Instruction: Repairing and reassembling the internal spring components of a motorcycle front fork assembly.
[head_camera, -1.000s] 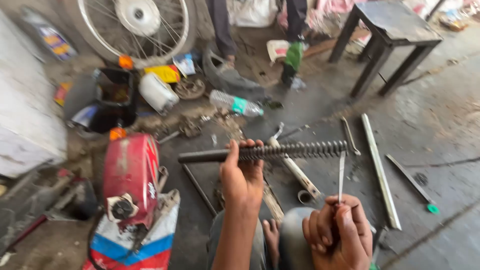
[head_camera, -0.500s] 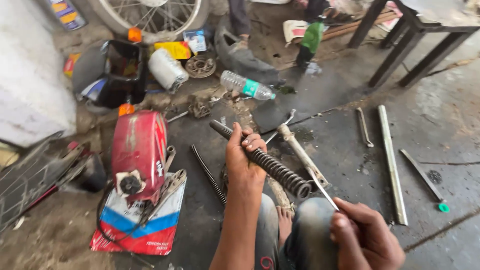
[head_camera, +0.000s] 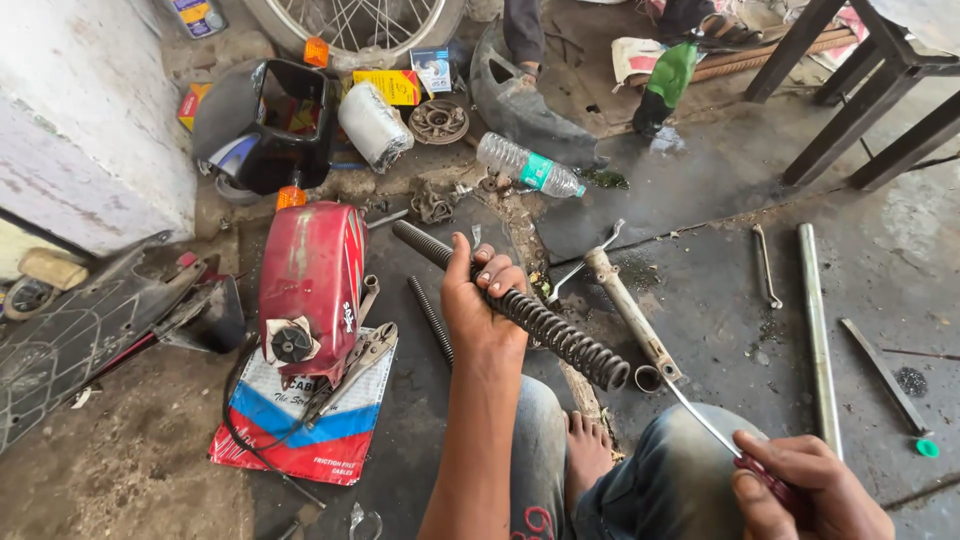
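I have my left hand (head_camera: 483, 305) wrapped around the middle of a long dark coil spring (head_camera: 520, 310), fingers curled over the top and thumb underneath, a full closed grip. The spring runs on a slant through that fist: its far end points up and left toward the red fuel tank (head_camera: 312, 275), and its near open end sticks out down and right, ending just above my knee. It is lifted clear of the floor.

My right hand (head_camera: 805, 490) sits low at the right corner, closed around the dark red handle of a screwdriver (head_camera: 712, 432). The thin shaft angles up and left, and its tip comes close to the spring's open end, beside the mouth of a metal fork tube (head_camera: 630, 312) lying on the ground. I cannot tell whether the tip touches either of them.

A second, thinner spring (head_camera: 430, 318) lies on the floor just left of my left wrist. A long steel rod (head_camera: 818, 335) lies well to the right, and a plastic water bottle (head_camera: 528, 167) rests farther ahead.
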